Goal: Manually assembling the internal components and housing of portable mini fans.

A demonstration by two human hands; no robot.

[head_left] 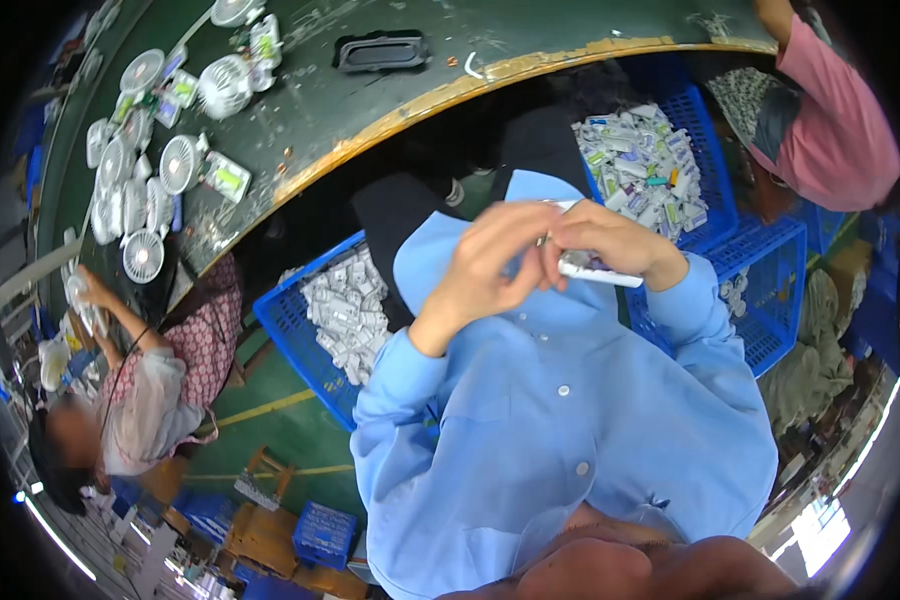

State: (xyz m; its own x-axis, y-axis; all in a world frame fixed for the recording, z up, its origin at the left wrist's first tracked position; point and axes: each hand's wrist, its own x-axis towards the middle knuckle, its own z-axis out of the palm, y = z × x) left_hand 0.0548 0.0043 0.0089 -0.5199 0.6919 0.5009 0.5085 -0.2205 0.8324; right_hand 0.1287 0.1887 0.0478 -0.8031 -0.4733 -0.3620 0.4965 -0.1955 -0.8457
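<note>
In front of my lap I hold a small white plastic casing (pixel 602 271), with some purple and dark parts showing inside it. My right hand (pixel 615 238) is closed round this casing, and its fingers cover the inner end. Beside it, my left hand (pixel 490 258) is slightly blurred, its fingers bent and pinched together against the casing's covered end. A small metallic bit shows between the two hands, but what the left fingertips grip is hidden. A blue crate of white casings (pixel 645 170) stands beyond my right hand. Another blue crate of white parts (pixel 342 310) is at my left.
A green workbench (pixel 530 30) with a worn edge curves across the far side. Several small white fans (pixel 130 190) and a black tray (pixel 380 52) lie on it. Co-workers sit at left (pixel 160 400) and right (pixel 835 120). Another blue crate (pixel 770 300) stands near my right elbow.
</note>
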